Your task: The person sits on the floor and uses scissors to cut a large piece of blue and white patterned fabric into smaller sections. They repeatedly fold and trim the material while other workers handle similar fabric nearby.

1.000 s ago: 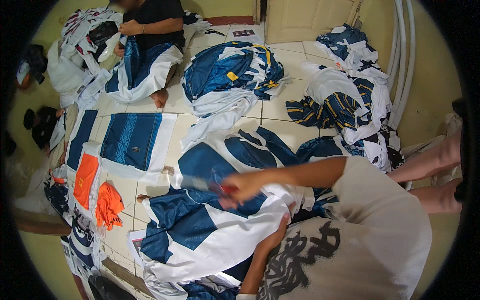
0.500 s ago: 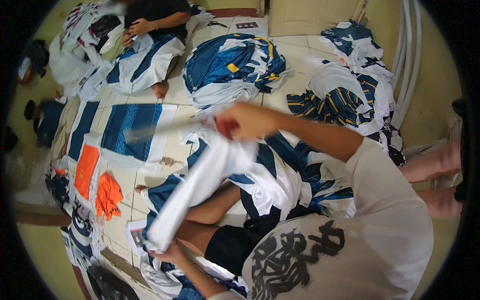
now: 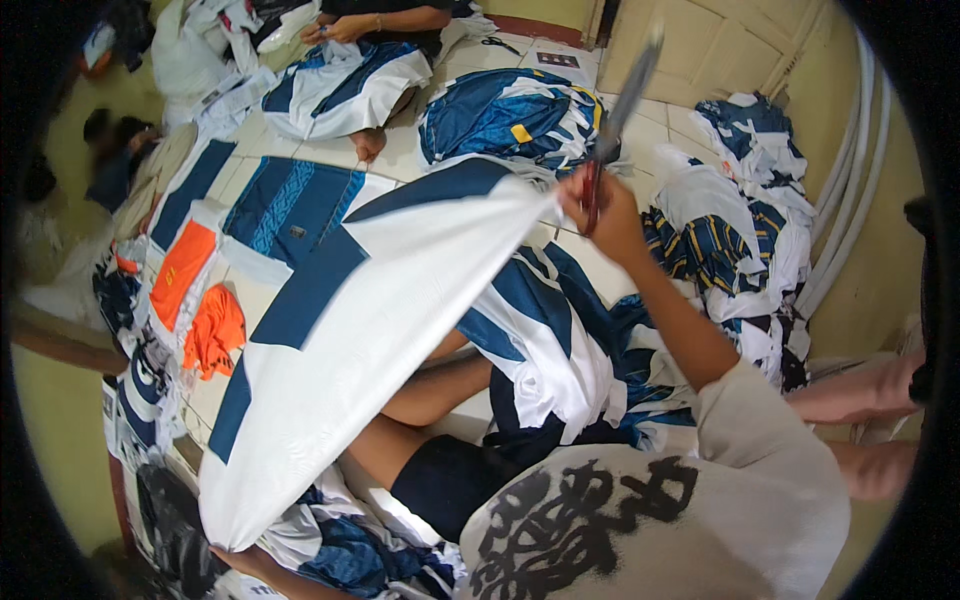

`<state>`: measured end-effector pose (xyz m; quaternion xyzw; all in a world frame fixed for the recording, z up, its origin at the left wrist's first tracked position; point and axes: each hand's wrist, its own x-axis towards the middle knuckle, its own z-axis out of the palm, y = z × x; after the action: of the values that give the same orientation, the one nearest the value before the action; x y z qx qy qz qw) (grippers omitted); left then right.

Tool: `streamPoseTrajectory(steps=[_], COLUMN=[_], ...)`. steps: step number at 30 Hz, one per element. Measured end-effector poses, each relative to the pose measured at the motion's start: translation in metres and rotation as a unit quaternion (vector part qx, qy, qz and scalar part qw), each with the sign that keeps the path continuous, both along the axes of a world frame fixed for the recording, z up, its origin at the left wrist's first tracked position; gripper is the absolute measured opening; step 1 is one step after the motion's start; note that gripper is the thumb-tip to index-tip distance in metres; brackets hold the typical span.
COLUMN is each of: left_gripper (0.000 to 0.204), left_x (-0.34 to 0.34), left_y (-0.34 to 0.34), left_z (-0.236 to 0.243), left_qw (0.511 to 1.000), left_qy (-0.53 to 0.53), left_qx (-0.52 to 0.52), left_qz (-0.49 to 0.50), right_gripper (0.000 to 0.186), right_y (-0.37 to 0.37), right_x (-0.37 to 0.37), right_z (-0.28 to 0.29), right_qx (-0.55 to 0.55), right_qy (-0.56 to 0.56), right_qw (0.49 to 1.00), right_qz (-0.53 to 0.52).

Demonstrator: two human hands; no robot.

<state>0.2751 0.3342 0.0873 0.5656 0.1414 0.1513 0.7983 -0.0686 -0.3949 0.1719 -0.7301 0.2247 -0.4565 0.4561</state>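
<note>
A large white fabric panel (image 3: 365, 335) with dark blue blocks is stretched slantwise across my lap. My right hand (image 3: 612, 215) is closed around the red handles of a pair of scissors (image 3: 624, 110), whose blurred blades point up and away. The same hand also pinches the panel's upper right corner. At the lower left, my left hand (image 3: 243, 562) grips the panel's opposite end; its fingers are partly hidden by the cloth. More blue and white cloth (image 3: 560, 365) lies bunched over my legs, under the raised panel.
Flat blue panels (image 3: 290, 212) and orange cloth pieces (image 3: 213, 330) lie on the tiles to the left. Ahead sits a tied blue bundle (image 3: 490, 115). A co-worker's hands (image 3: 345, 28) handle cloth at the back. Cloth heaps (image 3: 740, 220) line the right wall; a black bag (image 3: 175, 525) is lower left.
The cloth, folded narrow before, is now spread out wide between my hands. My right hand has moved right with the scissors swung upward; my left has moved down and left. The view has shifted.
</note>
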Motion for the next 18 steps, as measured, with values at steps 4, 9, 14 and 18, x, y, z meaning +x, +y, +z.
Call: streamPoseTrajectory(steps=[4,9,14,18], left_gripper=[0.061,0.035,0.052,0.049], left_x=[-0.077,-0.224,-0.279,-0.247], left_y=[0.031,-0.12,-0.342,-0.429], left_z=[-0.065,-0.093,-0.072,-0.074], left_qw=[0.99,0.742,0.757,0.742], left_qy=[0.109,0.016,0.357,0.397], left_qx=[0.039,0.668,-0.083,-0.254], left_qz=[-0.08,-0.049,-0.541,-0.476], right_gripper=[0.017,0.025,0.039,0.042], right_y=[0.05,0.089,0.094,0.1], right_x=[-0.033,-0.056,-0.05,-0.059], right_z=[-0.088,-0.132,-0.111,-0.082], right_qx=[0.019,0.076,0.025,-0.025], right_qy=[0.155,0.256,0.284,0.254], right_qw=[0.988,0.963,0.955,0.963], right_qz=[-0.017,0.02,0.078,0.082])
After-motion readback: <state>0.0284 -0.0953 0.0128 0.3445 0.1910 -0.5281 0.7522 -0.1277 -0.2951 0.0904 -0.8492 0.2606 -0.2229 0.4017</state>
